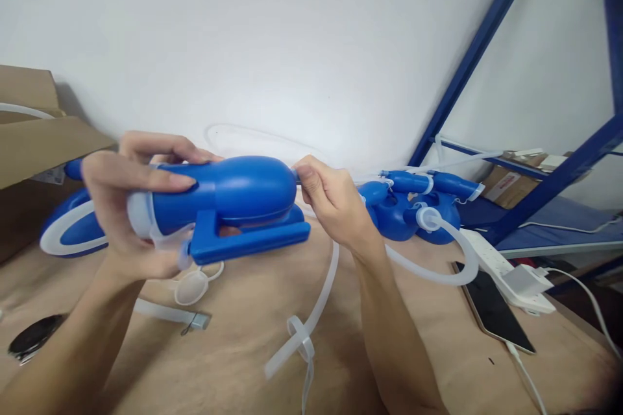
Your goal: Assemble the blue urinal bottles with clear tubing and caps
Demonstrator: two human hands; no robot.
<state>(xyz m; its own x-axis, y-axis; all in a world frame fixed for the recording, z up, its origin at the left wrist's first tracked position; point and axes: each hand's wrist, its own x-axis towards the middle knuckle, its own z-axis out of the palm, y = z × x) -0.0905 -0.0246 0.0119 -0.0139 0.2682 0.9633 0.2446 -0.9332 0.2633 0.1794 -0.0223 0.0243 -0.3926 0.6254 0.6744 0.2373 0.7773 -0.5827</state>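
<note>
Held up above the tabletop is a blue plastic bottle-like piece (256, 187) with a side handle and a whitish collar, lying nearly level. My left hand (129, 191) wraps its collared end. At the narrow tip, my right hand (333, 198) pinches with thumb and fingers; what lies inside that pinch is mostly hidden. Below, a translucent tube (327, 288) runs down to the table, with a loose ring strap (300, 337) around it. A whitish round cap (191, 288) and a pale strap with a clip (168, 311) lie under my left wrist.
To the right are several similar blue bottles (399, 217) with a curved hose (460, 266). A phone (496, 311) and a power strip (491, 266) are at the right edge. Cardboard boxes (48, 142) stand left, near a black object (36, 337). Behind is a blue metal frame (477, 52).
</note>
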